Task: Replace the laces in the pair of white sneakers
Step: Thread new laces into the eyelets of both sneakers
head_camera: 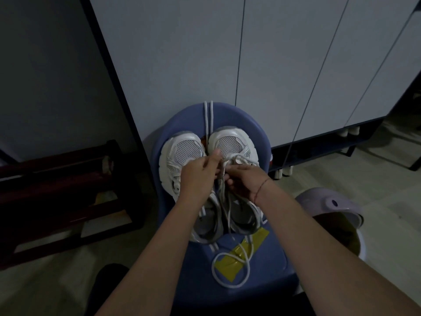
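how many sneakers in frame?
2: left sneaker and right sneaker side by side on the blue stool, toes away. The left hand and right hand partly cover them, gripping a lace.

left hand [200, 177], right hand [247, 181] pinch lace [224, 172] at right-side sneaker [232, 143], on blue chair [268, 278]
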`<state>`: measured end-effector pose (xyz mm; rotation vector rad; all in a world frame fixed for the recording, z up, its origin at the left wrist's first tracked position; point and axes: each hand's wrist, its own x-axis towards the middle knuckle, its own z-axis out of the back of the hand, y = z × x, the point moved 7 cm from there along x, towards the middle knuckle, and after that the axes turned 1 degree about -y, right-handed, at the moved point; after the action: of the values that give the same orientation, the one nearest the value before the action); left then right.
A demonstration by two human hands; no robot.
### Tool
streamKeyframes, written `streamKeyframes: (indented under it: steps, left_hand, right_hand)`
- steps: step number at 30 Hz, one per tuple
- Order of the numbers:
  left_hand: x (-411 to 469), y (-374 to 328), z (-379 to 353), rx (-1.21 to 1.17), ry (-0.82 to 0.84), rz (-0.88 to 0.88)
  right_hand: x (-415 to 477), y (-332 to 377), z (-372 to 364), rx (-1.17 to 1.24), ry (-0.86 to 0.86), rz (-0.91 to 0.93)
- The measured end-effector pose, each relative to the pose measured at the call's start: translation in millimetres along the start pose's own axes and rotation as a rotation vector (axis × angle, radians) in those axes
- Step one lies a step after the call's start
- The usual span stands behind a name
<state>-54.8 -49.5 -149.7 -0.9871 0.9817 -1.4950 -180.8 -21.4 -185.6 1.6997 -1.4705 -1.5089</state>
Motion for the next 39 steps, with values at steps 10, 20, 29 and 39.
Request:
streamKeyframes:
  steps: [10,20,29,39]
  left_hand:
    - [-8.1,-8.5,-2.4,-0.008,0.14,-0.118]
    - [-15.7,-7.7,-11.5,0.157,0.198,-0.159]
    - [-17.3,-8.7,-13.4,0.244,0.204,-0.161]
    - [-17.3,-12.0,-10.6,0.244,0.197,-0.141]
  right_hand:
    - [-2.4,5.8,4.1,-0.115,0.049,0.062]
    - [-13.6,5.8,3.1,-0.293,0.238,0.108]
    - [-33.9,10.0,22.2,-0.657,0.384,0.086]
    - [-89.2,-30.8,35.4,-1.243,0.726,-0.189]
